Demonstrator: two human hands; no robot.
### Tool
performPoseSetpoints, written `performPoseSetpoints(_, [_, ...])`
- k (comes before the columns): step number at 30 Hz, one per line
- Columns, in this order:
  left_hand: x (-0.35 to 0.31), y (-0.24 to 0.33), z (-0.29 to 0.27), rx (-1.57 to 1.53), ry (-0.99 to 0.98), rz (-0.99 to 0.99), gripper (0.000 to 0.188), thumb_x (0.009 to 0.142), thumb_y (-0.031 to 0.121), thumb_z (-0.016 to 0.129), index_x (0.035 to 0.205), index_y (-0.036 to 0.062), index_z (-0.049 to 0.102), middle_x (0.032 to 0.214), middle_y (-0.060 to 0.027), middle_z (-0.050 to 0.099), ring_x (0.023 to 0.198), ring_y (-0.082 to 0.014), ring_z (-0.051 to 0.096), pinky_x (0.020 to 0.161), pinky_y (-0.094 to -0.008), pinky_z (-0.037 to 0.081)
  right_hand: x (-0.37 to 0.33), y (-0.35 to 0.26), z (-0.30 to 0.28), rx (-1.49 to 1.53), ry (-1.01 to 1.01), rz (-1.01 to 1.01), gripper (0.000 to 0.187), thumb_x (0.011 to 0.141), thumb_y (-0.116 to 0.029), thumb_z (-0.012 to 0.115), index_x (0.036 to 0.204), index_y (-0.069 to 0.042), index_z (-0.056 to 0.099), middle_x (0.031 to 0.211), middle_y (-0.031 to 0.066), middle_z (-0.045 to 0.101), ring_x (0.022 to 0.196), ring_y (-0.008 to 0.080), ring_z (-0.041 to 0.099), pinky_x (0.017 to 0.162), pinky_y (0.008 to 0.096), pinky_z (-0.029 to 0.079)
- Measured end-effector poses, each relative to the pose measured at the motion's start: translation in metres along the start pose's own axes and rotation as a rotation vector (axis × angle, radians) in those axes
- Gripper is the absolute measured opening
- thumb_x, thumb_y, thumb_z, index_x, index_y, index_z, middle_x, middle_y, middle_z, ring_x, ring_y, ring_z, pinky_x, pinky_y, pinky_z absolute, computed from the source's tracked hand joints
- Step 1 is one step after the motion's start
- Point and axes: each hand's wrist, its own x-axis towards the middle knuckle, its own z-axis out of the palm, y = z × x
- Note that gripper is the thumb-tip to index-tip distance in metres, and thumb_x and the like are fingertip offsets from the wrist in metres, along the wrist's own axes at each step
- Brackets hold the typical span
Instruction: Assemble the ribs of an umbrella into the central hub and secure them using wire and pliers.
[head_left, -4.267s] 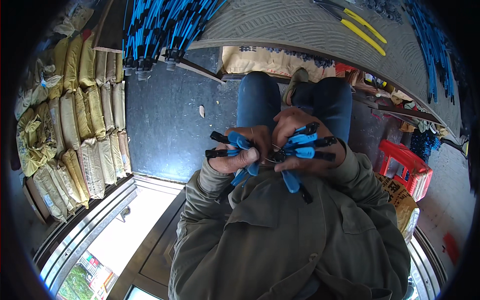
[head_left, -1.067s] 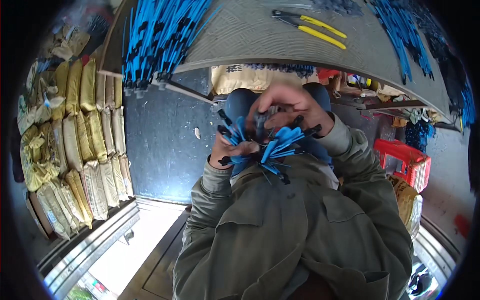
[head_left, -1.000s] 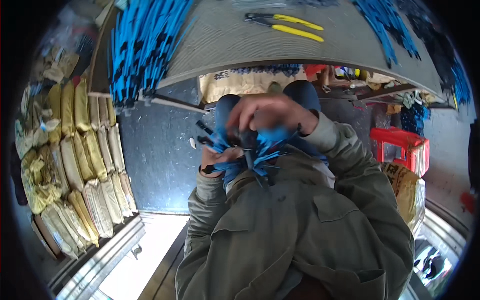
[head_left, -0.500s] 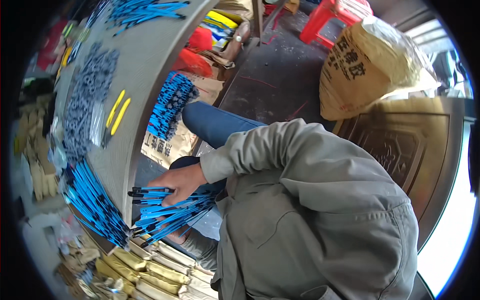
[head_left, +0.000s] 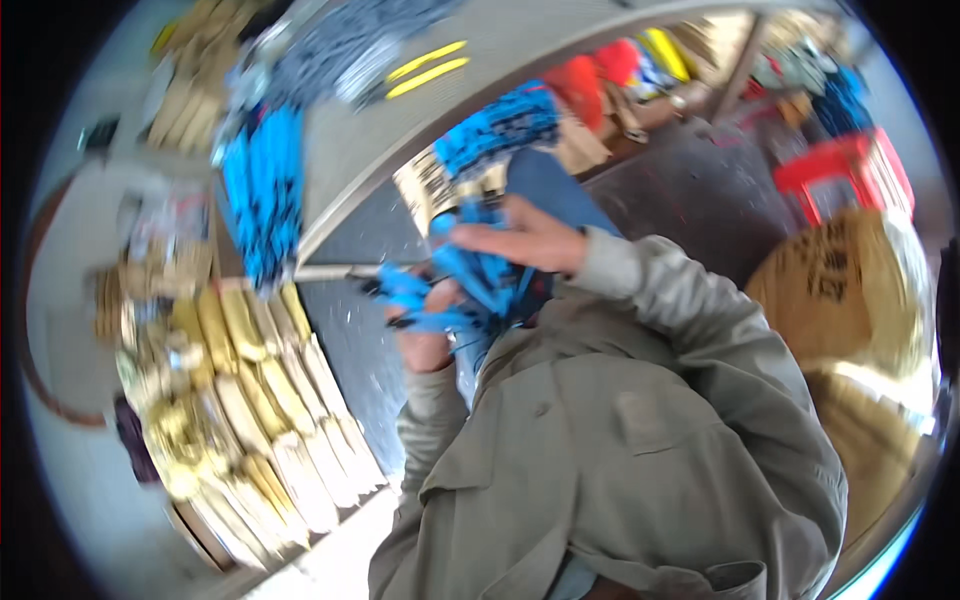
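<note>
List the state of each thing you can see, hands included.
Left hand, closed around blue pieces
Right hand, at the blue pieces; grip too blurred to tell
Yellow-handled tool, lying on the table, handles apart
Blue bundle, lying at the table's corner
Yellowish packages, stacked in rows
Red stool, on the floor
Tan bag, bulging

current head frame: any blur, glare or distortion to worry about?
Head view: motion blur smears the left hand, right hand and blue strips; head view: glare at lower left washes out the lower sacks; head view: fisheye bends the edge of the table, corners black.
</note>
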Motion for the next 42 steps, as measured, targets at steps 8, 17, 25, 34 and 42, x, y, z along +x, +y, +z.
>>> performPoseSetpoints(8, [-0.022,0.004,0.007,-0.446,0.118,-0.038,0.027,0.073,-0.002,0.069,0.099,-0.0022,0.061,0.084,-0.005,0.063,0.078,-0.0099,0.058,0.07,-0.024,0.047,0.002,-0.017,0.012,-0.339,-0.153,-0.03,0.027,0.082,-0.012,0.063,0.104,0.0,0.056,0.094,0.0046,0.06,0.087,0.0104,0.055,0.077,0.0246,0.043])
performPoseSetpoints(17, [-0.012,-0.001,0.003,-0.438,0.262,-0.022,0.029,0.069,-0.002,0.074,0.092,0.0003,0.058,0.092,-0.0079,0.063,0.084,-0.0122,0.059,0.074,-0.0258,0.048,0.033,-0.023,0.026,-0.267,-0.057,0.337,0.02,0.078,-0.007,0.063,0.097,0.0,0.059,0.084,0.0009,0.058,0.077,0.0051,0.051,0.069,0.0213,0.042])
performPoseSetpoints(25, [0.01,-0.015,-0.012,-0.431,0.237,-0.066,0.031,0.066,-0.001,0.077,0.089,0.0016,0.056,0.098,-0.0102,0.061,0.088,-0.0143,0.059,0.075,-0.0273,0.049,0.056,-0.014,0.025,-0.186,0.024,0.438,0.019,0.079,-0.008,0.061,0.096,-0.001,0.056,0.087,0.0013,0.057,0.081,0.0057,0.052,0.072,0.0218,0.042])
performPoseSetpoints(34, [0.017,-0.024,-0.019,-0.393,0.165,-0.057,0.034,0.066,-0.001,0.077,0.094,0.0014,0.058,0.093,-0.0076,0.063,0.083,-0.0134,0.061,0.073,-0.0265,0.049,0.066,-0.011,0.021,-0.289,0.057,0.426,0.018,0.08,-0.011,0.063,0.093,-0.001,0.056,0.084,0.0011,0.059,0.078,0.006,0.054,0.07,0.0216,0.044])
performPoseSetpoints(42, [0.015,-0.022,-0.02,-0.411,0.142,-0.188,0.031,0.067,0.0,0.076,0.092,0.0003,0.06,0.091,-0.0084,0.063,0.08,-0.0136,0.06,0.071,-0.0267,0.049,0.072,-0.018,0.02,-0.274,-0.001,0.517,0.02,0.082,-0.015,0.062,0.096,-0.002,0.056,0.09,0.0016,0.057,0.084,0.0068,0.053,0.075,0.0229,0.043])
